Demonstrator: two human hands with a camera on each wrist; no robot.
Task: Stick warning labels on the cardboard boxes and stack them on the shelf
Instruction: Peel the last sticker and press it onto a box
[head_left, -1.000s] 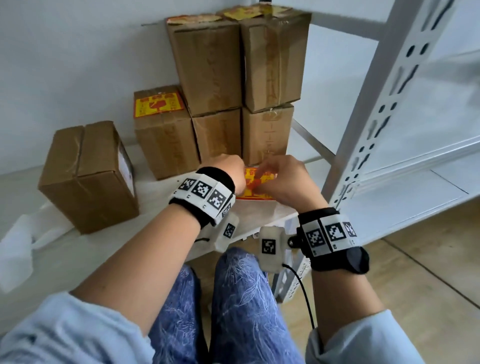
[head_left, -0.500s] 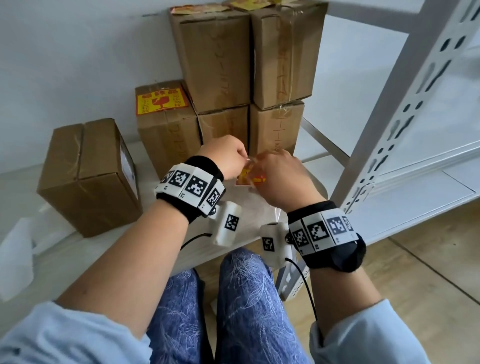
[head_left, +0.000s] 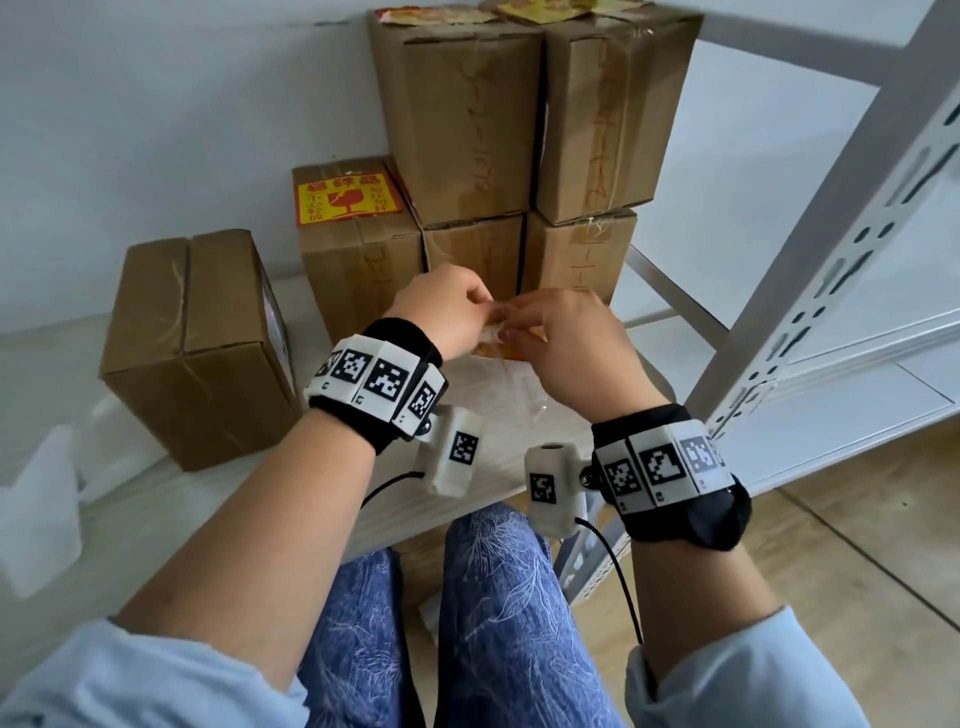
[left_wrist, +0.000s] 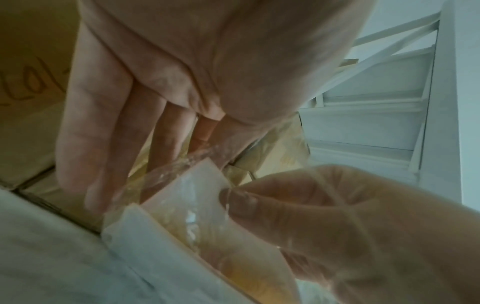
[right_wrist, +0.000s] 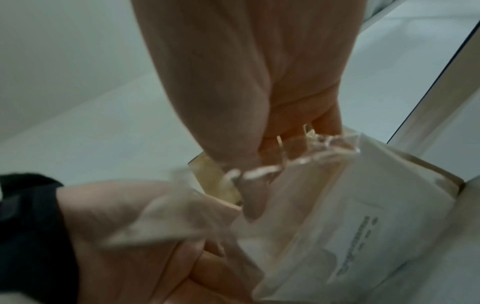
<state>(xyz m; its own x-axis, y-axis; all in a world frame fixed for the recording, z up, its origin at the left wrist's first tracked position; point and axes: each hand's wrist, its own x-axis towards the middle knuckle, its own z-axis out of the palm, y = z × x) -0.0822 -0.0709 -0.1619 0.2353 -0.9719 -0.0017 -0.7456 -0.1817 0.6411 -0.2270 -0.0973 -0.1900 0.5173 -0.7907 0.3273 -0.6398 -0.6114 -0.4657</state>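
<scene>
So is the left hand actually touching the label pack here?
Touching. The left wrist view shows the left hand pinching the label pack at its edge between thumb and finger.

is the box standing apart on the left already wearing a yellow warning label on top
No, the top of the lone box shows only brown cardboard and tape in the head view, while the box beside it bears a yellow label.

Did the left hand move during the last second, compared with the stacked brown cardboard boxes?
Yes. The left hand rose off the white shelf board, up against the front of the stacked brown cardboard boxes.
</scene>
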